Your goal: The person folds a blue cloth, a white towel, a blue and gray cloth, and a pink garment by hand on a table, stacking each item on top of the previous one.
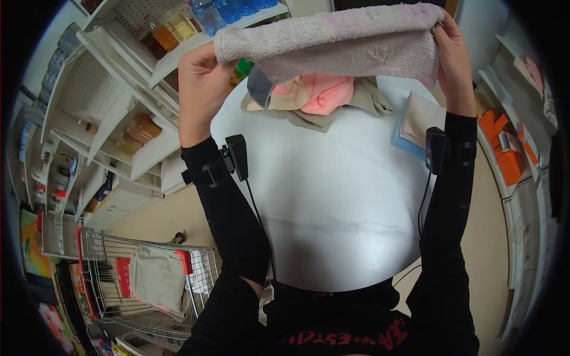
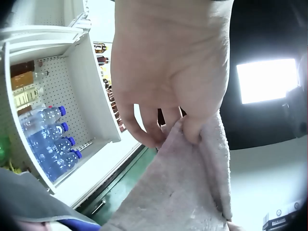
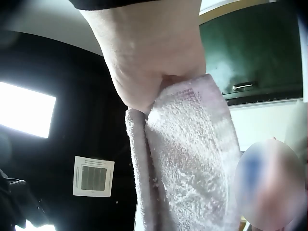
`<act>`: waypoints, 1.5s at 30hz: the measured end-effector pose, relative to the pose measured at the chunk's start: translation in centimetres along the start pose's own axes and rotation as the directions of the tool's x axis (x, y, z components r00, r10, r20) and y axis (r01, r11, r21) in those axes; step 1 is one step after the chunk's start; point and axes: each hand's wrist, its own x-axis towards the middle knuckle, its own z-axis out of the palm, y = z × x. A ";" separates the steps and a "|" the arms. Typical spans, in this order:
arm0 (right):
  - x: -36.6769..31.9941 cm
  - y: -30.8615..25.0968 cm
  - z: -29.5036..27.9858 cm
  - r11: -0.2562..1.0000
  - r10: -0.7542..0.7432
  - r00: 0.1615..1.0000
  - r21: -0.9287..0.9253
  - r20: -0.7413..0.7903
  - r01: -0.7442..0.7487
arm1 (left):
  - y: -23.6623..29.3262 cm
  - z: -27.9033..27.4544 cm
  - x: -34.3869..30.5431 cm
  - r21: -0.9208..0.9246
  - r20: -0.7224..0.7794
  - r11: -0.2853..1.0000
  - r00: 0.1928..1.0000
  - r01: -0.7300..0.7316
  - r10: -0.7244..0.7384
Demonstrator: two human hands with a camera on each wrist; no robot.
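Note:
A pale pinkish-grey towel (image 1: 332, 47) is stretched between both raised hands beyond the far side of the round white table (image 1: 332, 178). My left hand (image 1: 205, 89) pinches its left end, thumb against fingers, as the left wrist view shows on the towel (image 2: 178, 183). At the other end my right hand (image 1: 454, 62) grips the towel's corner; in the right wrist view the terry cloth (image 3: 192, 144) hangs folded from it and hides the fingertips. Behind and below the towel lies a heap of pink and khaki clothes (image 1: 326, 98). Folded beige and blue cloths (image 1: 415, 118) lie at the table's right.
A shopping cart (image 1: 107, 285) with folded khaki trousers (image 1: 157, 279) stands at my lower left. Shelves with blue bottles (image 1: 208, 18) rise at the left. Along the right runs a shelf (image 1: 516, 196) holding orange packages (image 1: 502, 145).

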 end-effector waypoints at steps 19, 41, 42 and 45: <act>-1.7 -0.1 -0.5 0.928 -0.036 0.998 0.368 -0.060 0.056 | 3.5 1.7 0.4 0.155 -0.147 0.891 0.882 -0.427 0.448; -0.8 -2.7 2.7 0.928 0.059 0.998 -0.369 0.023 -0.047 | 2.0 0.8 1.0 0.081 -0.310 0.995 0.948 -0.051 0.074; -0.6 -2.5 2.8 0.927 -0.023 0.995 -0.370 0.093 0.056 | 2.1 0.8 0.9 0.088 -0.316 0.996 0.947 -0.032 0.058; -1.8 -6.5 5.8 0.909 0.122 0.992 -0.397 -0.041 -0.128 | 2.2 0.9 1.0 0.079 -0.323 0.997 0.946 -0.010 0.035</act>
